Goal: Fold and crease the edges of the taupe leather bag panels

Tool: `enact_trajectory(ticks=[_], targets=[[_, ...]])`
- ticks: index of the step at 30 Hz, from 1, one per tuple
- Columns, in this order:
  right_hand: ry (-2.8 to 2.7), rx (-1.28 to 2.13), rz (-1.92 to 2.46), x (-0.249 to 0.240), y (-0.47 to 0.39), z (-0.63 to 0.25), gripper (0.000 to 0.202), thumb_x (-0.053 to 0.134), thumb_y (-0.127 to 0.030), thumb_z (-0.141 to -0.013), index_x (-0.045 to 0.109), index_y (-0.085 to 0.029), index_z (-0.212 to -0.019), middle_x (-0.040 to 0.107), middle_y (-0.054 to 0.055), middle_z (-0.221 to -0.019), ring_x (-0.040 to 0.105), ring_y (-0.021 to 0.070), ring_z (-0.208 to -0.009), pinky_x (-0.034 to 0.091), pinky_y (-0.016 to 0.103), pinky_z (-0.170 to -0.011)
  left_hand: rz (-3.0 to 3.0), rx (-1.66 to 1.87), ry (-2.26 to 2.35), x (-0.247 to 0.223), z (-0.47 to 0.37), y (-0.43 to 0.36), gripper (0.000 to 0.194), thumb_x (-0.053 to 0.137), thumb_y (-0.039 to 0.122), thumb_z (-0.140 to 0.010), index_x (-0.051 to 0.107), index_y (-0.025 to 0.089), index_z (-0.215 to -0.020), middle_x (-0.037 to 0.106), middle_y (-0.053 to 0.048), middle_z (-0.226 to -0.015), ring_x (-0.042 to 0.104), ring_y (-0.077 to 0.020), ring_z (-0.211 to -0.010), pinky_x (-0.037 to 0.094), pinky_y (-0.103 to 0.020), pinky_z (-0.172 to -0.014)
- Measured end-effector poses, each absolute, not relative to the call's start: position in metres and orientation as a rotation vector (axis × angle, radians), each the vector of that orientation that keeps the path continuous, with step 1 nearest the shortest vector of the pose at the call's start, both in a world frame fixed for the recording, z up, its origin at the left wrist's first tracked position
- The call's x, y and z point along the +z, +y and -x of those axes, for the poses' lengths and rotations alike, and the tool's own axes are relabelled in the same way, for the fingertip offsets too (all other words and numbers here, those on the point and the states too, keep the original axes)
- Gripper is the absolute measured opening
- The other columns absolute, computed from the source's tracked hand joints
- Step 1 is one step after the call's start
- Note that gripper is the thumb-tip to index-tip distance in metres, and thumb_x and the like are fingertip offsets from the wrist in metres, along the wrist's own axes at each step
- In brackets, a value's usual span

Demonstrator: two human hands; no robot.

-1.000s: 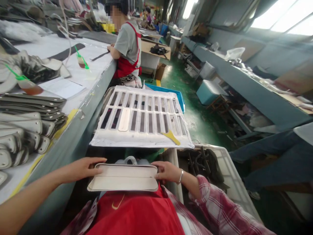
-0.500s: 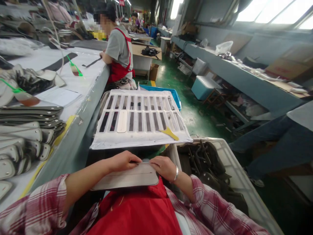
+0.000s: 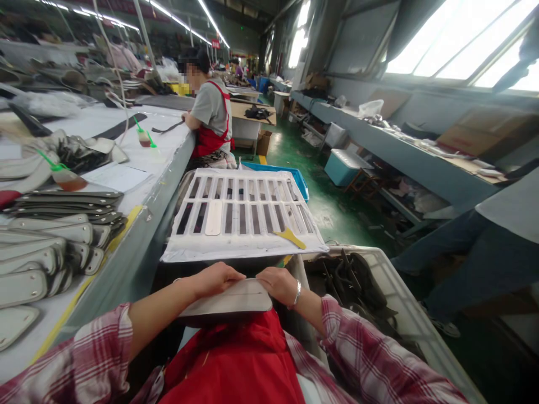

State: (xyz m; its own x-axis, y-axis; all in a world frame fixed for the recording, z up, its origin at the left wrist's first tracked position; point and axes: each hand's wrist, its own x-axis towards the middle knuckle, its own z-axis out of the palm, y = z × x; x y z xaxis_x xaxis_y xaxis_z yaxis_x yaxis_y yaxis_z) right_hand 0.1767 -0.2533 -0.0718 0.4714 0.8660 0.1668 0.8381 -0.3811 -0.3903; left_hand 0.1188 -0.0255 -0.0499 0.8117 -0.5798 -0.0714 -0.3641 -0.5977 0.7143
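A pale, flat panel with rounded corners (image 3: 236, 298) lies over my lap, above a red apron. My left hand (image 3: 217, 279) grips its far edge near the middle, fingers closed. Close beside it, my right hand (image 3: 279, 285) is closed on the same edge at the right corner. Just beyond both hands sits a white slotted rack (image 3: 248, 244), with one pale strip (image 3: 214, 217) and a yellow tool (image 3: 290, 238) on it.
On the left table (image 3: 145, 221) are stacked pale pieces (image 3: 25, 287), dark pieces (image 3: 71, 200) and green-tipped bottles (image 3: 69, 180). A crate (image 3: 389, 264) of dark parts stands at right. A person in a red apron (image 3: 210, 137) works ahead; another stands far right.
The view has tilted up, so the surroundings sit lower and more of the ceiling shows. Both hands stay on the panel, slightly closer together.
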Motion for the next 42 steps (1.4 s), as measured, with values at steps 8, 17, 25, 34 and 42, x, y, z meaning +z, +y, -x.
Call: enact_trajectory(ticks=[8,17,25,34,42], targets=[[-1.545,0.028,2.327,-0.067,-0.241,-0.207,0.026,0.039,-0.025,-0.089,0.062,-0.016,-0.083,0.063,0.006,-0.077,0.057,0.0135,-0.075,0.045,0.024,-0.071,-2.267,-0.387,-0.605,-0.051,-0.147,-0.019,0.032,0.044,0.021,-0.081,0.063,0.023,-0.106,0.066,0.000,-0.104,0.061,-0.0182,-0.090,0.043,-0.024,-0.080],[-1.692,0.020,2.294,-0.068,-0.244,-0.212,0.025,0.035,-0.021,-0.090,0.059,-0.014,-0.090,0.062,0.008,-0.083,0.056,0.0150,-0.081,0.045,0.024,-0.070,-2.355,-0.426,-0.764,-0.054,-0.155,-0.016,0.048,0.044,0.005,-0.073,0.055,0.022,-0.117,0.059,-0.002,-0.117,0.056,-0.0197,-0.104,0.039,-0.029,-0.091],[-1.862,0.139,2.450,-0.065,-0.245,-0.204,0.030,0.040,-0.015,-0.083,0.051,-0.005,-0.110,0.057,0.014,-0.092,0.053,0.0198,-0.082,0.045,0.031,-0.070,-2.584,-0.347,-0.995,-0.061,-0.154,-0.023,0.039,0.039,0.014,-0.085,0.048,0.020,-0.123,0.058,-0.010,-0.118,0.057,-0.0197,-0.102,0.044,-0.030,-0.087],[-1.581,0.636,2.375,-0.048,-0.224,-0.234,0.029,0.041,-0.027,-0.086,0.066,-0.015,-0.081,0.064,0.007,-0.080,0.058,0.0173,-0.076,0.044,0.028,-0.069,-2.825,-0.098,-1.173,-0.063,-0.138,-0.030,0.042,0.039,0.007,-0.081,0.044,0.009,-0.123,0.053,-0.020,-0.119,0.058,-0.0251,-0.100,0.051,-0.034,-0.077],[-1.162,1.333,1.968,-0.073,-0.210,-0.264,0.039,0.048,-0.038,-0.083,0.056,-0.021,-0.117,0.062,0.001,-0.108,0.056,0.0172,-0.099,0.041,0.027,-0.087,-2.587,-0.301,-1.067,-0.064,-0.145,0.001,0.045,0.038,0.008,-0.082,0.044,0.013,-0.126,0.049,-0.015,-0.127,0.051,-0.0235,-0.112,0.042,-0.034,-0.091]])
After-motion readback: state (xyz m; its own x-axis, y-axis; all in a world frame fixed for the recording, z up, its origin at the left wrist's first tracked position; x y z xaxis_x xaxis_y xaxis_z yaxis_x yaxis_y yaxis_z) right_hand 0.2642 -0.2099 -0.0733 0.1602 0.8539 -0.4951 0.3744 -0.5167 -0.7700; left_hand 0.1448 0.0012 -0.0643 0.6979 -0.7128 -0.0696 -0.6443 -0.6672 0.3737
